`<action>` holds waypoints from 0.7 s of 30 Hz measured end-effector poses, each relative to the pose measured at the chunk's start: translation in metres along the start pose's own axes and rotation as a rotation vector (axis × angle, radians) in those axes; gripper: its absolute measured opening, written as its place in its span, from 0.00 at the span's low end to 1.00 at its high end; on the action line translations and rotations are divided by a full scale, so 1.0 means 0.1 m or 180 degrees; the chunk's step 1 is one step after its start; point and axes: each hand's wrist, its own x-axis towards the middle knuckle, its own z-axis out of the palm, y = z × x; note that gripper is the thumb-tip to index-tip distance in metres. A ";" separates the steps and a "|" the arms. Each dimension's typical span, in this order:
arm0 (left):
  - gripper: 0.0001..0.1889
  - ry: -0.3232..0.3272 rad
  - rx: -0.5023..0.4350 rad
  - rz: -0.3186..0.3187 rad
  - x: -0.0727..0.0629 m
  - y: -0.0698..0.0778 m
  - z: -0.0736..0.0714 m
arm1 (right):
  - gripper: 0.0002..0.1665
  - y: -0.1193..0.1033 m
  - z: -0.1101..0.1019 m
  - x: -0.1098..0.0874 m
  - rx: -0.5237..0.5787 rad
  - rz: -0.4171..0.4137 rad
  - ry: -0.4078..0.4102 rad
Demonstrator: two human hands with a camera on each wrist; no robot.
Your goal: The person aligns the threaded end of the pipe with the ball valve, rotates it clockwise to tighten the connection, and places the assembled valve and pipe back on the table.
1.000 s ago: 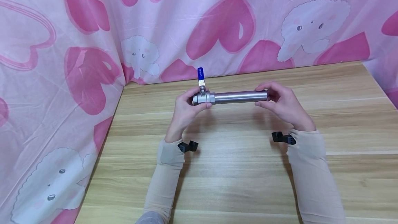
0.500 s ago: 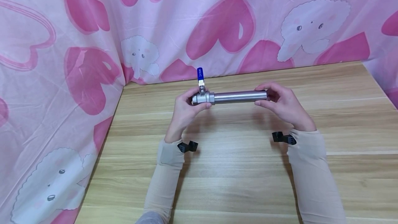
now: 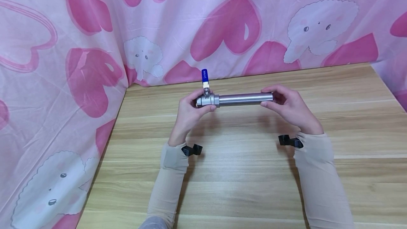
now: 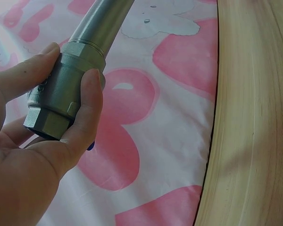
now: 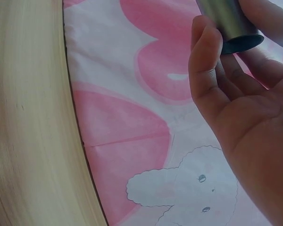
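Note:
A metal ball valve (image 3: 207, 100) with a blue lever handle (image 3: 205, 76) is joined to a straight steel pipe (image 3: 245, 99). Both are held level above the table, with the lever pointing toward the back. My left hand (image 3: 189, 110) grips the valve body, thumb at the near side and fingers behind. In the left wrist view the valve's hexagonal end (image 4: 47, 123) faces the palm. My right hand (image 3: 290, 107) pinches the pipe's far right end between thumb and fingers. The right wrist view shows that the pipe end (image 5: 243, 43) is an open, hollow mouth.
The wood-grain table (image 3: 235, 186) spreads under both arms. A pink curtain (image 3: 178, 27) with hearts and white cartoon animals hangs along the back and left edges. Small black wrist mounts (image 3: 192, 150) stick out from both sleeves.

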 end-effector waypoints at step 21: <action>0.26 -0.0041 0.0012 0.0110 -0.01 -0.01 0.02 | 0.15 0.01 -0.01 0.01 -0.0090 0.0176 0.0030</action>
